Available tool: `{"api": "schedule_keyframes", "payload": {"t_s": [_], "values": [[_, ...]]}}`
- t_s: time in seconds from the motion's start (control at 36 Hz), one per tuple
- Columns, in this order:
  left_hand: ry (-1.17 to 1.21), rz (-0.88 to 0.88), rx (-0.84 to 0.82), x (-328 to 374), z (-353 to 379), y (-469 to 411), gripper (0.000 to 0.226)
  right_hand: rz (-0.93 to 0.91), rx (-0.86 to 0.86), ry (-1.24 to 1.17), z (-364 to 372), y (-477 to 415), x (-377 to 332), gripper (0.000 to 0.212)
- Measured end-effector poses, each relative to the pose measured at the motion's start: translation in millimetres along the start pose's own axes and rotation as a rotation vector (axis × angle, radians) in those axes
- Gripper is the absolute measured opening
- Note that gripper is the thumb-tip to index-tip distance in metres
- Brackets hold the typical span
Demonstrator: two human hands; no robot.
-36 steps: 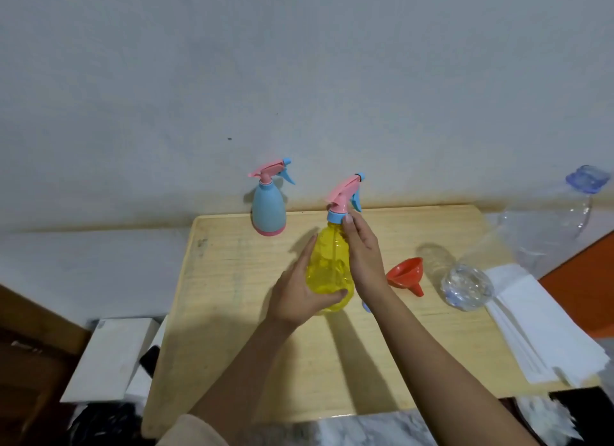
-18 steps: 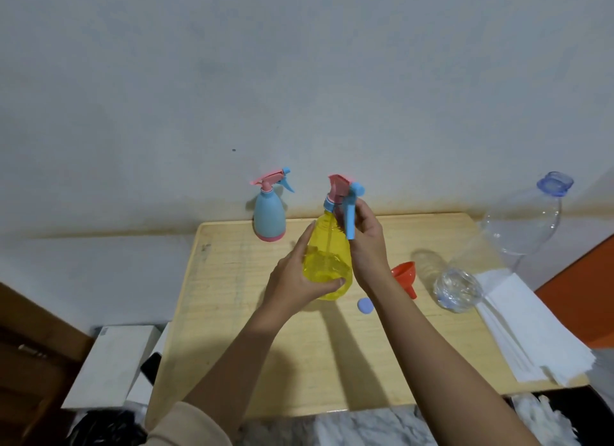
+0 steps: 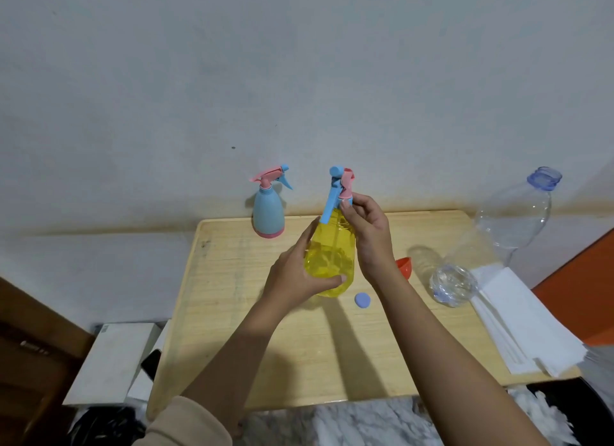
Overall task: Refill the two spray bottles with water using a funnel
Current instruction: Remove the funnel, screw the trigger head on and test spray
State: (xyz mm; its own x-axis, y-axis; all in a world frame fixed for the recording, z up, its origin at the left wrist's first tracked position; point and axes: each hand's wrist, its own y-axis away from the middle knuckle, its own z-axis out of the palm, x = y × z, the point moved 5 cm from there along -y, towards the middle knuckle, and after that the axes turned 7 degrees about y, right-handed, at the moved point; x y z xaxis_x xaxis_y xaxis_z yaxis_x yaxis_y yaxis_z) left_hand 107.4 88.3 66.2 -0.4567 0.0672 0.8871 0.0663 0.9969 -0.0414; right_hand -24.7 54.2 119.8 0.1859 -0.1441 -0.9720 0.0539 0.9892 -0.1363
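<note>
A left hand wraps curled fingers around a yellow spray bottle on the table; the right hand pinches its pink-and-blue trigger head.

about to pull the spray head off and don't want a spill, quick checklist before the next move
1. left hand grips yellow spray bottle body: ok
2. right hand pinches spray head collar: ok
3. spray head fully unscrewed: cannot tell
4. orange funnel on table, close by: ok
5. water bottle uncapped, blue cap on table: ok
6. blue spray bottle opened: not ok, head on
</note>
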Motion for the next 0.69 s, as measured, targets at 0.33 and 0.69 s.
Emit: {"api": "schedule_keyframes", "payload": {"t_s": [0.33, 0.69], "values": [[-0.050, -0.031, -0.023, -0.6, 3.9, 5.9, 0.106, 0.041, -0.037, 0.173, -1.2, 2.8, 4.6, 0.024], [-0.006, -0.017, 0.032, 0.4, -1.8, 7.7, 0.107, 0.108, 0.045, -0.010, 1.6, 4.2, 3.1, 0.025]]}}
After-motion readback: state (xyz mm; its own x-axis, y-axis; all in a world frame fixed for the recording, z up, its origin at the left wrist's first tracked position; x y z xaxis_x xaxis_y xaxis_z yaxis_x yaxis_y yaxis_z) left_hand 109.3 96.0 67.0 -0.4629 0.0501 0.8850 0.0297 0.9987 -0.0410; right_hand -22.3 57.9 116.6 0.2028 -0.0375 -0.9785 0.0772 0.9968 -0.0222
